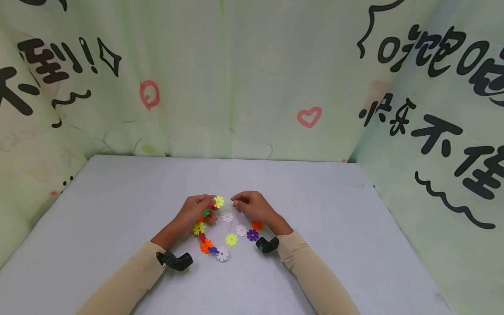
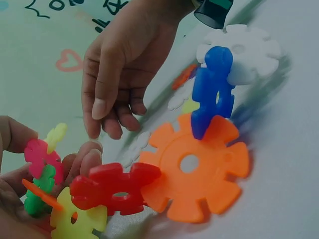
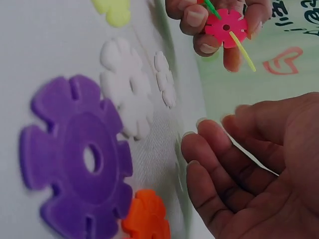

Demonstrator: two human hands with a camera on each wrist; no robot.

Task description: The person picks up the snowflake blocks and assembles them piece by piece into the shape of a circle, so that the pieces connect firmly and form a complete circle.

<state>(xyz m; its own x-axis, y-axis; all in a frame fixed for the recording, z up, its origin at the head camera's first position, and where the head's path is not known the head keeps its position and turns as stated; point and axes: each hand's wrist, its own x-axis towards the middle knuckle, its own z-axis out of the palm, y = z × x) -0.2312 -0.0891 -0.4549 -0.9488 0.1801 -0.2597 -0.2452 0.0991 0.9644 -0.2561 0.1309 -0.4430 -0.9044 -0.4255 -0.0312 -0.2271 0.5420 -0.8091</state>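
My left hand [image 1: 194,213] holds a curved chain of slotted plastic flower discs near its far end, at the pink disc [image 3: 227,28]. A yellow disc [image 1: 218,201] caps that end. From there the chain runs through green, orange, yellow and red discs to a large orange disc [image 2: 194,169], a blue disc [image 2: 214,92] and a white disc [image 1: 222,254]. Just right of the yellow end, my right hand [image 1: 255,206] hovers with loosely bent fingers and nothing between them. A gap separates it from the chain.
Loose on the white table [image 1: 334,262], between the chain and the right wrist, lie a purple disc [image 3: 75,154], an orange disc [image 1: 257,225], a yellow disc [image 1: 231,239] and two white discs [image 1: 241,230]. A printed curtain [image 1: 260,87] stands behind the table.
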